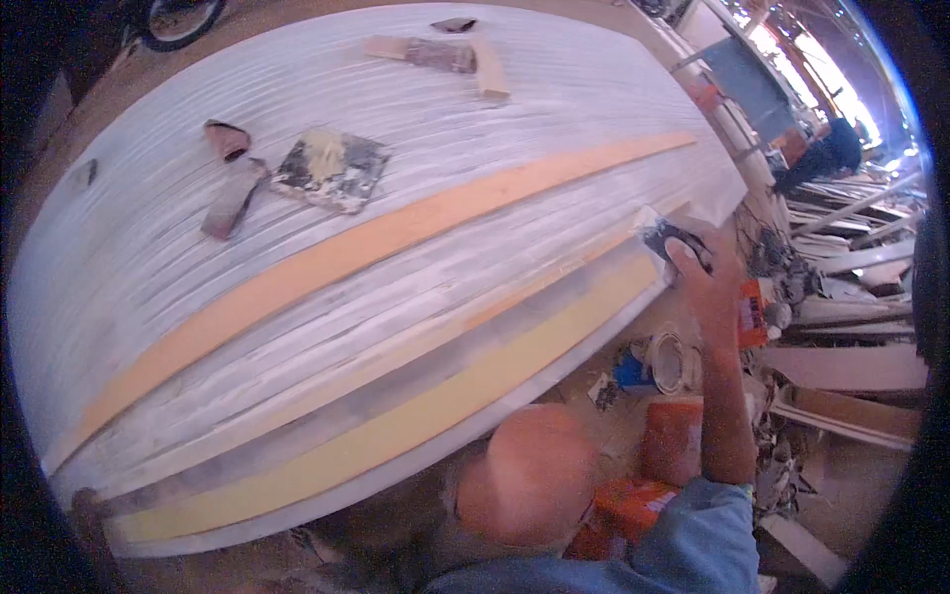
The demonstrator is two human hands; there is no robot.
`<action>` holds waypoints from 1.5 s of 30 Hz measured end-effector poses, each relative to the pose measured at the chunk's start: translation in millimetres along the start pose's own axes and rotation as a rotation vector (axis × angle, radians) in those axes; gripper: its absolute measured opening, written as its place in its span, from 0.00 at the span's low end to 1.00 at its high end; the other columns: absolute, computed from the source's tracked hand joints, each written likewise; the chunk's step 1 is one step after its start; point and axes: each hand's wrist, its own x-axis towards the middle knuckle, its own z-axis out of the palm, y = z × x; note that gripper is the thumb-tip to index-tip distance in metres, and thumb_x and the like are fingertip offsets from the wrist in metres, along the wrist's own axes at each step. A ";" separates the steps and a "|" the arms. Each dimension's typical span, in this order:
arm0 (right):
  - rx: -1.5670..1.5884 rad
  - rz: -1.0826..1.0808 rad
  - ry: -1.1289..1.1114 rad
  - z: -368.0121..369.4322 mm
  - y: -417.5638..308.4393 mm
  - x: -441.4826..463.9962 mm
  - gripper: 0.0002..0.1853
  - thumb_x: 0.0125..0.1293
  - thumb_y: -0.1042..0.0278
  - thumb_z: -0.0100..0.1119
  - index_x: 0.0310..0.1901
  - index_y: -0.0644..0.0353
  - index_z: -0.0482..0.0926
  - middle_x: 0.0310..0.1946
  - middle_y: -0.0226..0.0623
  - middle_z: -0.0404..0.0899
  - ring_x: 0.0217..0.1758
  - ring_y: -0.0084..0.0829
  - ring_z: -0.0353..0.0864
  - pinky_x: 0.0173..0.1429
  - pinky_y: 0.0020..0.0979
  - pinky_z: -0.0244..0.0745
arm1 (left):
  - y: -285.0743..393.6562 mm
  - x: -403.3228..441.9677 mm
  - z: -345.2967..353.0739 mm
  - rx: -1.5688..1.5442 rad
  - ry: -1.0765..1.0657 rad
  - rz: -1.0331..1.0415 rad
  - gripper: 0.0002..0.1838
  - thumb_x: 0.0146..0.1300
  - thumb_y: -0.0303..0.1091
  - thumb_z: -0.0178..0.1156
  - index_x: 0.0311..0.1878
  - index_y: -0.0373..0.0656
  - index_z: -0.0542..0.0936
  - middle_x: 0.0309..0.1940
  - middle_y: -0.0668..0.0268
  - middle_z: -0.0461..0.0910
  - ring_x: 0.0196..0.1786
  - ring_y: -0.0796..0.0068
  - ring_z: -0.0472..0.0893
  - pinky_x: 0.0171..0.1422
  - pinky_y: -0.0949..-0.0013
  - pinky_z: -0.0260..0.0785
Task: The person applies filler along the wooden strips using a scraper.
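My right hand (705,272) reaches up from a blue sleeve at the lower right. Its fingers close round a dark-handled tool (655,230) with a pale, smeared front end, held against the right end of a large ribbed white surface (435,119). Long curved strips lie along this surface, one orange (396,230) and one yellow (416,406). At the lower left corner, a dark shape that appears to be my left hand (87,507) touches the surface's tip; its fingers are too dark to make out.
A putty-smeared plate (348,183) and worn sandpaper pieces (233,203) lie on the surface. A rounded bare head (534,475) shows below. Orange containers (673,436), a blue can (633,368) and wood scraps (841,366) stand right. Another person (831,153) is in the background.
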 end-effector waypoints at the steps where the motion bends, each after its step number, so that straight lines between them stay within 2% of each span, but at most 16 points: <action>1: 0.026 0.016 -0.054 3.3 -5.3 -0.5 0.11 0.72 0.74 0.59 0.52 0.64 0.84 0.50 0.40 0.86 0.46 0.30 0.86 0.55 0.33 0.80 | -28.1 -2.8 7.9 0.022 -0.019 -0.026 0.13 0.65 0.29 0.63 0.51 0.38 0.86 0.51 0.54 0.87 0.57 0.53 0.84 0.69 0.54 0.71; 4: 0.163 -0.030 -0.236 19.8 -22.5 -6.6 0.15 0.72 0.75 0.58 0.57 0.62 0.82 0.51 0.40 0.85 0.46 0.28 0.85 0.55 0.32 0.80 | -97.8 -12.0 28.6 0.094 -0.073 -0.078 0.14 0.64 0.30 0.64 0.51 0.39 0.86 0.52 0.56 0.86 0.58 0.54 0.83 0.72 0.55 0.69; 7: 0.090 -0.427 -0.551 40.8 -65.3 -13.2 0.21 0.69 0.75 0.59 0.64 0.56 0.80 0.56 0.44 0.83 0.55 0.44 0.84 0.66 0.42 0.76 | -125.3 -17.7 41.9 0.141 -0.128 -0.119 0.15 0.63 0.31 0.64 0.52 0.39 0.85 0.53 0.57 0.86 0.60 0.55 0.82 0.75 0.56 0.67; 8: 0.093 -0.431 -0.557 49.5 -72.6 -12.2 0.21 0.69 0.75 0.59 0.64 0.56 0.80 0.56 0.44 0.83 0.55 0.44 0.84 0.66 0.42 0.76 | -131.1 -19.4 44.1 0.164 -0.151 -0.135 0.15 0.62 0.31 0.65 0.52 0.40 0.85 0.54 0.57 0.86 0.60 0.55 0.82 0.76 0.56 0.66; 10: 0.003 -0.797 -0.727 64.7 -84.2 -7.8 0.24 0.67 0.73 0.60 0.65 0.55 0.79 0.60 0.44 0.80 0.62 0.51 0.78 0.73 0.47 0.70 | -131.5 -18.1 50.1 0.165 -0.165 -0.153 0.16 0.61 0.31 0.65 0.52 0.40 0.84 0.54 0.58 0.85 0.61 0.55 0.82 0.77 0.57 0.65; 13: 0.029 -0.842 -0.777 81.4 -84.9 -10.9 0.25 0.65 0.72 0.61 0.65 0.55 0.80 0.60 0.44 0.79 0.64 0.50 0.75 0.74 0.47 0.66 | -122.9 -21.0 53.5 -0.212 0.004 -0.140 0.15 0.59 0.31 0.67 0.50 0.40 0.84 0.50 0.57 0.85 0.57 0.54 0.82 0.74 0.55 0.68; 17: 0.024 -0.741 -0.806 85.9 -81.1 -13.3 0.27 0.61 0.78 0.63 0.64 0.52 0.82 0.59 0.43 0.81 0.64 0.49 0.77 0.72 0.47 0.69 | -102.4 -20.7 49.3 -0.186 0.049 -0.052 0.15 0.58 0.31 0.67 0.49 0.40 0.83 0.50 0.56 0.85 0.57 0.54 0.82 0.73 0.54 0.68; 19: -0.177 -0.738 -0.756 77.7 -85.4 -8.1 0.28 0.59 0.77 0.64 0.64 0.52 0.82 0.57 0.44 0.81 0.62 0.49 0.77 0.70 0.47 0.70 | -110.1 -21.4 49.0 -0.035 0.052 0.041 0.14 0.59 0.30 0.67 0.48 0.40 0.83 0.51 0.57 0.85 0.58 0.54 0.81 0.75 0.54 0.66; 22: -0.420 -0.706 -0.633 67.2 -100.7 -4.0 0.23 0.61 0.70 0.61 0.60 0.52 0.83 0.57 0.43 0.80 0.60 0.47 0.78 0.70 0.46 0.71 | -119.2 -20.5 48.6 -0.057 0.018 0.003 0.14 0.60 0.31 0.67 0.49 0.39 0.83 0.52 0.57 0.85 0.59 0.55 0.81 0.76 0.53 0.65; 23: -0.419 -0.712 -0.636 70.4 -100.5 -5.6 0.23 0.61 0.70 0.61 0.60 0.52 0.83 0.57 0.43 0.80 0.60 0.47 0.78 0.70 0.46 0.71 | -121.3 -21.1 48.2 -0.067 -0.001 -0.017 0.15 0.60 0.31 0.67 0.50 0.39 0.83 0.52 0.57 0.85 0.59 0.55 0.81 0.76 0.53 0.65; 25: -0.280 -0.958 -0.536 77.8 -97.1 -13.8 0.21 0.60 0.69 0.61 0.57 0.49 0.85 0.57 0.41 0.79 0.61 0.46 0.77 0.70 0.47 0.71 | -125.7 -21.6 49.1 -0.090 -0.041 -0.049 0.15 0.61 0.32 0.67 0.51 0.39 0.84 0.53 0.58 0.85 0.60 0.55 0.80 0.77 0.52 0.64; 31: -0.212 -0.992 -0.561 88.2 -103.8 -23.8 0.21 0.60 0.70 0.63 0.56 0.46 0.87 0.62 0.38 0.79 0.66 0.45 0.75 0.73 0.48 0.70 | -132.6 -27.3 49.0 -0.107 0.027 0.070 0.17 0.68 0.36 0.64 0.57 0.39 0.83 0.58 0.56 0.83 0.66 0.54 0.78 0.78 0.50 0.62; 35: -0.276 -1.007 -0.575 82.7 -104.6 -19.5 0.20 0.60 0.69 0.63 0.55 0.45 0.87 0.61 0.38 0.79 0.66 0.45 0.75 0.74 0.47 0.69 | -107.4 -20.8 25.3 -0.138 -0.099 -0.065 0.17 0.69 0.35 0.63 0.57 0.39 0.83 0.59 0.56 0.83 0.68 0.55 0.77 0.79 0.51 0.61; 37: -0.299 -0.982 -0.572 78.7 -99.6 -16.5 0.19 0.60 0.68 0.63 0.53 0.44 0.88 0.61 0.37 0.81 0.66 0.44 0.75 0.74 0.48 0.69 | -102.5 -19.1 18.1 -0.159 -0.245 -0.168 0.22 0.71 0.35 0.61 0.66 0.42 0.80 0.69 0.60 0.78 0.74 0.60 0.73 0.83 0.58 0.57; 40: -0.292 -0.975 -0.566 73.2 -90.5 -10.7 0.18 0.60 0.68 0.63 0.53 0.43 0.89 0.61 0.36 0.81 0.67 0.44 0.76 0.75 0.47 0.69 | -70.7 -18.0 6.6 -0.176 -0.177 -0.174 0.19 0.70 0.34 0.61 0.61 0.40 0.83 0.62 0.57 0.82 0.67 0.58 0.77 0.77 0.57 0.63; 45: -0.364 -0.958 -0.561 60.6 -70.0 1.1 0.19 0.61 0.67 0.60 0.53 0.46 0.89 0.58 0.38 0.80 0.64 0.45 0.76 0.73 0.47 0.69 | 56.7 11.6 -21.1 -0.189 -0.049 -0.172 0.15 0.67 0.33 0.61 0.52 0.35 0.87 0.50 0.52 0.87 0.56 0.54 0.84 0.67 0.55 0.73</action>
